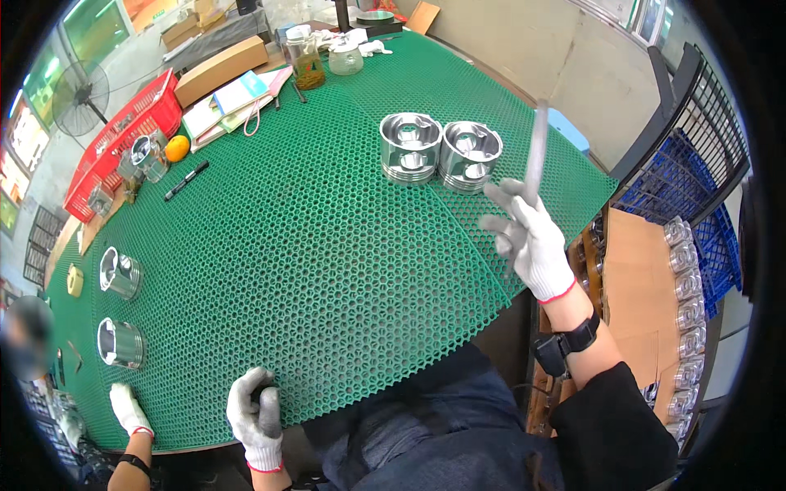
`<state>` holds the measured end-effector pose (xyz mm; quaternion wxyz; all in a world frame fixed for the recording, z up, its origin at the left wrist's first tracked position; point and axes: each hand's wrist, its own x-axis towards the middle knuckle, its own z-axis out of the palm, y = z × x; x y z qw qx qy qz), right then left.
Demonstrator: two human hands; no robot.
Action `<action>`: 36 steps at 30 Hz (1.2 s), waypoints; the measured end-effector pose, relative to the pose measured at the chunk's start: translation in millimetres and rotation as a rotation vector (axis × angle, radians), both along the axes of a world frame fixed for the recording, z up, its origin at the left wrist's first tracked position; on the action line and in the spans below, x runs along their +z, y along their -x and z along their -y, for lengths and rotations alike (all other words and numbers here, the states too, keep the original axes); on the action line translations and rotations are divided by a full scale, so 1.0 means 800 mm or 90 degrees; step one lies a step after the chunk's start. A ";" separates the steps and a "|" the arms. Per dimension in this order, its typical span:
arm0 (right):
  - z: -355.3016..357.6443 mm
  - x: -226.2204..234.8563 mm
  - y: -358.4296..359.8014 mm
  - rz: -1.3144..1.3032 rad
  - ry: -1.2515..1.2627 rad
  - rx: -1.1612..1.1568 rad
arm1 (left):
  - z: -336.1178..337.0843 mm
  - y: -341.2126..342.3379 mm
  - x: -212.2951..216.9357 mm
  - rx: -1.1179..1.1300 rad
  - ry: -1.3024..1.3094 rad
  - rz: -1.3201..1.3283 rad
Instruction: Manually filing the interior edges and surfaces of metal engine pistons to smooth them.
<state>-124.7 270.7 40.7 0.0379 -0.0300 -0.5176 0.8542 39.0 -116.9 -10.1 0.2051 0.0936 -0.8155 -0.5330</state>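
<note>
My right hand (532, 241), in a white glove with grey fingertips, pinches a long grey rod (536, 155) that points upward and is blurred by motion. Its other fingers are spread, hovering over the right side of the green mesh mat (311, 213). Just left of it, two shiny metal pistons (411, 147) stand side by side, touching. My left hand (256, 416), gloved alike, rests at the mat's near edge with fingers loosely curled, a gap beside the thumb, and nothing visible in it. Two more pistons (120, 344) stand apart at the mat's left side.
A co-worker's gloved hand (129, 409) rests at the left edge. A black marker (187, 180), an orange (177, 149), a red basket (168, 106), notebooks (237, 94) and a jar (305, 65) lie farther back. Rows of pistons (689, 311) stand beside cardboard (634, 286) at right.
</note>
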 end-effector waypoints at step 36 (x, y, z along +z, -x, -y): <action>0.040 -0.055 -0.164 -0.230 -0.715 0.327 | 0.011 0.001 0.024 -0.096 -0.091 0.079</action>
